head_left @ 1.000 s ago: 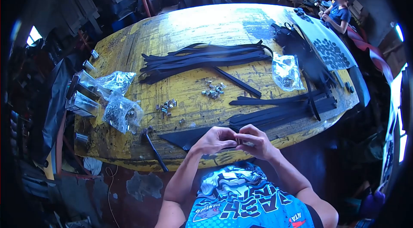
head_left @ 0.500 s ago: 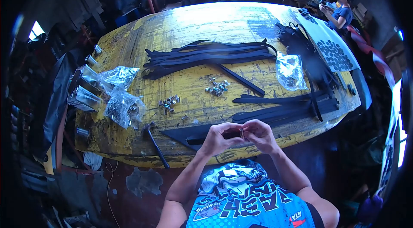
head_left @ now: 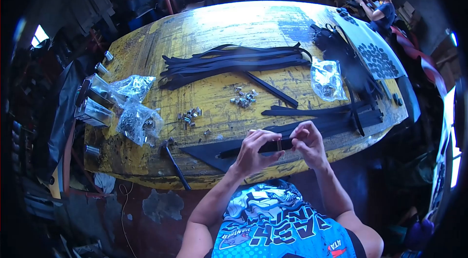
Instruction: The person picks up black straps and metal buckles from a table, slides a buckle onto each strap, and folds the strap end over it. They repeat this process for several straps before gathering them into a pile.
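Observation:
My left hand [head_left: 254, 152] is over the near table edge, thumb and fingers closed on the ends of a small shiny metal loop [head_left: 280, 145]. A dark strap [head_left: 265, 148] runs behind those fingers and seems to reach through the loop. Just to the right, my right hand [head_left: 310, 145] pinches what looks like the strap's end; the fingertips partly hide it. Below the hands lies a flat black piece of material [head_left: 202, 154]. A hammer [head_left: 174, 163] rests left of my left hand, its handle over the edge.
Small metal pieces form two piles [head_left: 190, 117] [head_left: 243, 97] on the yellow table [head_left: 146, 160]. Black straps [head_left: 234, 63] lie bundled behind them. Clear plastic bags [head_left: 139, 124] and metal tins [head_left: 92, 112] stand left. A person [head_left: 382, 9] is at the far right corner.
My hands have moved apart, the right one shifting right and slightly up. The metal loop and strap between them show more clearly. The far person's arms have moved.

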### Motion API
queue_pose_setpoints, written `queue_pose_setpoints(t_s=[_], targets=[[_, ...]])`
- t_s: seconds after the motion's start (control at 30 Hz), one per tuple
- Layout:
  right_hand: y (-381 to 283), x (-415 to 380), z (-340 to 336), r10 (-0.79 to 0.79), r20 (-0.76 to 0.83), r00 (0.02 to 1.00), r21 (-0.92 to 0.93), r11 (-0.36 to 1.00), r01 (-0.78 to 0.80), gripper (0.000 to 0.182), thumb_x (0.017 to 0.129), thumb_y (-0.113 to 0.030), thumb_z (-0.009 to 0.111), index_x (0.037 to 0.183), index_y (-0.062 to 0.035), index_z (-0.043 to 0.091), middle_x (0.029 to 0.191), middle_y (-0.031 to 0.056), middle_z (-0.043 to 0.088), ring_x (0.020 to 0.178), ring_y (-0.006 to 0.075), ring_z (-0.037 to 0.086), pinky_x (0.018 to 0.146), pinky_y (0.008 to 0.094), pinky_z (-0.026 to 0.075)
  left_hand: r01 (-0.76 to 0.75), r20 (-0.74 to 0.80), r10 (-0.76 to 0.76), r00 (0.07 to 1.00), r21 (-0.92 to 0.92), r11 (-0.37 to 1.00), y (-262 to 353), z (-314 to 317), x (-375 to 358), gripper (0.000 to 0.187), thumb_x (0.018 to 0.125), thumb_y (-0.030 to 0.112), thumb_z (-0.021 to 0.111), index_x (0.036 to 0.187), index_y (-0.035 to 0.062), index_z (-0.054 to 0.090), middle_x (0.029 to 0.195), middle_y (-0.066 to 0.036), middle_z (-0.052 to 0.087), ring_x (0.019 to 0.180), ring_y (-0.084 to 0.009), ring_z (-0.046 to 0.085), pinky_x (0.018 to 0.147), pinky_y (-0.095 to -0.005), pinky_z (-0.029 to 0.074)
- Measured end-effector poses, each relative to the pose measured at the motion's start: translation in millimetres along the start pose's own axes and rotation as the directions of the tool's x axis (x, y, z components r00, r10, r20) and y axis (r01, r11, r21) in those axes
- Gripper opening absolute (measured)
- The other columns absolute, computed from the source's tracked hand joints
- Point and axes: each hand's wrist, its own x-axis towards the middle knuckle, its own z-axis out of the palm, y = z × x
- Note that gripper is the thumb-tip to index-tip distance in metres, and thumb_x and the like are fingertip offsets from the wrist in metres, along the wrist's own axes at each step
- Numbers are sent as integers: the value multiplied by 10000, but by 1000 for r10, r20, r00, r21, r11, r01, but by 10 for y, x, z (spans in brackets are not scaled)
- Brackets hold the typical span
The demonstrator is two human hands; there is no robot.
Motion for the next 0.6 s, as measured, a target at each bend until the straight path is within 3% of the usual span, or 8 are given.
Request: queue_pose_setpoints(t_s=[0.07,0.33,0.6], targets=[[-12,49,18,-9,-6,1000,2,1000,9,255,903,61,571,1089,-56,441,945,53,587,779,71,591,687,212,521,13,19,-12,1000,-48,999,5,33,65,389,693,191,847,1033,87,689,978,-80,698,885,-225,661,820,-349,466],[-90,178,153,-124,-127,984,79,988,135,233,898,65,566,1043,-63,435,923,63,591,750,93,601,647,229,539,-30,-23,32,999,80,996,-57,-96,203,382,683,218,869,995,71,705,906,-75,714,852,-218,670,809,-339,489],[-686,374,140,-257,-185,949,172,942,289,218,896,48,577,1039,-60,451,892,103,613,673,136,632,576,273,560,5,-29,-2,1000,115,993,-170,-424,231,344,718,256,855,975,77,712,891,-59,714,860,-205,662,838,-336,468]])
